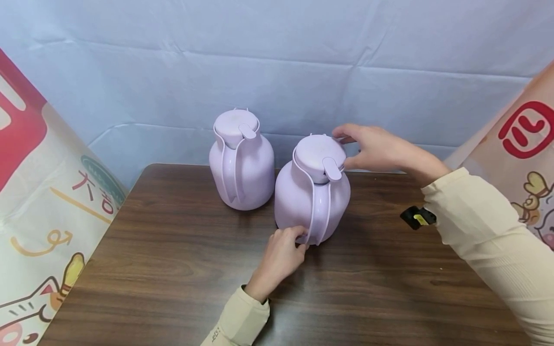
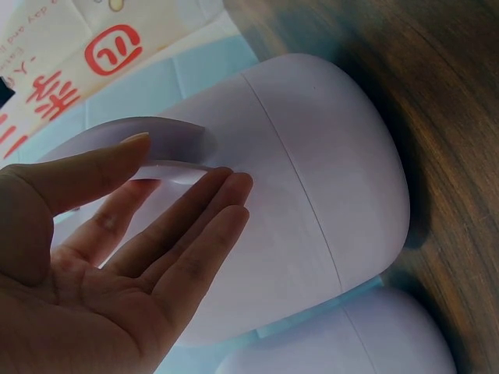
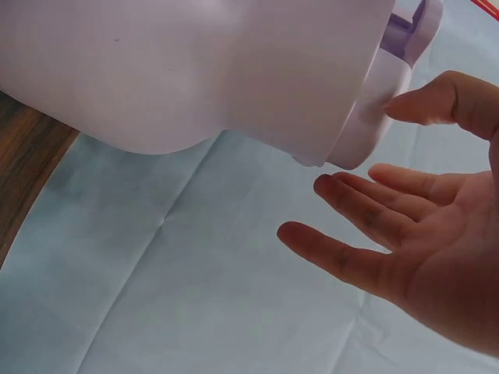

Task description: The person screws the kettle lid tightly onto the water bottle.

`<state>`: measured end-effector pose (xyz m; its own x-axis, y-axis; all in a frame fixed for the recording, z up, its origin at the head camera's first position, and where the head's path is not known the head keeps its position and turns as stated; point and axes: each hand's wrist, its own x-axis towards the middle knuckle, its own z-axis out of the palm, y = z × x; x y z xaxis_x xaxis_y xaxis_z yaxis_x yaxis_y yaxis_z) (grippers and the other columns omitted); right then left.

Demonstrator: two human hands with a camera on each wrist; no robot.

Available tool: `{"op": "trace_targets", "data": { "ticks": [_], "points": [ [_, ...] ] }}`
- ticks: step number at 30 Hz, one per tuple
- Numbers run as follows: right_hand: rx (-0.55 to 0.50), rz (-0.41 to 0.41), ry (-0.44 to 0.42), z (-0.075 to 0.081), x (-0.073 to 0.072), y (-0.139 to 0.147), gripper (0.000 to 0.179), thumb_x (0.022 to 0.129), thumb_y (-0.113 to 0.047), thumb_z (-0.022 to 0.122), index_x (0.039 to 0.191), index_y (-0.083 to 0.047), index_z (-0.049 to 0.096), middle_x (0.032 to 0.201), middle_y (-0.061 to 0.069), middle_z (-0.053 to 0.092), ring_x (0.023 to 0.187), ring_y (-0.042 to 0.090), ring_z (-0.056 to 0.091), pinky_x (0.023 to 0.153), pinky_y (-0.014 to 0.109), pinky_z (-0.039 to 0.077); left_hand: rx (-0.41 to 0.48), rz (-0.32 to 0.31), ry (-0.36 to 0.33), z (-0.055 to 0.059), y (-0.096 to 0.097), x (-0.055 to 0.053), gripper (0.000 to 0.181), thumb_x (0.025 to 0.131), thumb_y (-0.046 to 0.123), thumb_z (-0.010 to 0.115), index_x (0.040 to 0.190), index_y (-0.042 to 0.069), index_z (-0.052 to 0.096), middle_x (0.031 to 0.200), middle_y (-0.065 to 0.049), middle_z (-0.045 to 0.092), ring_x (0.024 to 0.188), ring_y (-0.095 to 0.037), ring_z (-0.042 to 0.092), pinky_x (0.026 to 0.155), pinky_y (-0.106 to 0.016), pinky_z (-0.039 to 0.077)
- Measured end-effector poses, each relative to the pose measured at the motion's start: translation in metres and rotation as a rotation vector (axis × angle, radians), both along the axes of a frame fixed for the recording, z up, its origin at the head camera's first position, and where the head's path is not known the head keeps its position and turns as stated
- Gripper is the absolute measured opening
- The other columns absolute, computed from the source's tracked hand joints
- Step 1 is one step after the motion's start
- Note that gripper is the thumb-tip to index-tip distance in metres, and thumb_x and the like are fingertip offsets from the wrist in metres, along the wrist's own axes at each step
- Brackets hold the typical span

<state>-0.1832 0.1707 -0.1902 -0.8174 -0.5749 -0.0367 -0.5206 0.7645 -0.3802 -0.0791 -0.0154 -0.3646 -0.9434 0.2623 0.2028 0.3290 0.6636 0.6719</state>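
Two lilac insulated jugs stand upright side by side on the table. The right-hand jug [image 1: 292, 202] is nearer, with its handle [image 1: 319, 214] facing me and its lid [image 1: 313, 150] on. Low by that handle is my left hand [image 1: 281, 254]; in the left wrist view its fingers are fairly straight beside the jug's body, the thumb apart from them. At the lid's right side hovers my right hand [image 1: 376, 146], fingers spread. Its thumb is at or very near the lid's edge in the right wrist view. Further left stands the second jug [image 1: 256, 168], which neither hand touches.
The brown wooden table [image 1: 173, 269] ends just behind the jugs, where a pale blue cloth [image 1: 173, 86] hangs. Printed banners stand on both sides, a left banner [image 1: 47, 187] and a right banner [image 1: 489, 158]. A small black strap piece [image 1: 411, 218] shows by the right sleeve.
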Motion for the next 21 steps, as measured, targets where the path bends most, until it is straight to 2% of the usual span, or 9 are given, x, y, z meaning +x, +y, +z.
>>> {"op": "trace_targets", "data": {
  "ticks": [6,10,21],
  "points": [
    [0.017,0.046,0.024,-0.0016,-0.0012,-0.0004,0.056,0.074,-0.009,0.065,0.127,0.000,0.046,0.122,0.019,0.054,0.111,0.031,0.050,0.084,0.044,0.040,0.006,-0.004,-0.001,0.0002,0.0000,-0.0001,0.022,0.074,-0.002,0.065,0.094,0.007,0.068,0.092,-0.007,0.068,0.083,-0.024,0.064,0.070,-0.033,0.049],
    [0.022,0.042,0.029,-0.0015,-0.0002,0.0003,0.055,0.074,-0.009,0.065,0.126,-0.001,0.048,0.119,0.018,0.056,0.109,0.030,0.051,0.079,0.043,0.042,0.007,-0.002,0.001,0.0000,-0.0002,0.0000,0.022,0.074,-0.003,0.065,0.094,0.007,0.068,0.092,-0.007,0.068,0.084,-0.023,0.064,0.070,-0.033,0.049],
    [0.006,-0.013,0.061,-0.0007,0.0061,-0.0024,0.046,0.072,-0.011,0.068,0.116,-0.001,0.057,0.110,0.016,0.061,0.107,0.031,0.053,0.090,0.046,0.037,-0.010,0.007,0.005,-0.0003,-0.0002,0.0004,0.023,0.074,-0.001,0.065,0.095,0.008,0.068,0.092,-0.006,0.068,0.082,-0.024,0.064,0.069,-0.034,0.049]
  ]
}}
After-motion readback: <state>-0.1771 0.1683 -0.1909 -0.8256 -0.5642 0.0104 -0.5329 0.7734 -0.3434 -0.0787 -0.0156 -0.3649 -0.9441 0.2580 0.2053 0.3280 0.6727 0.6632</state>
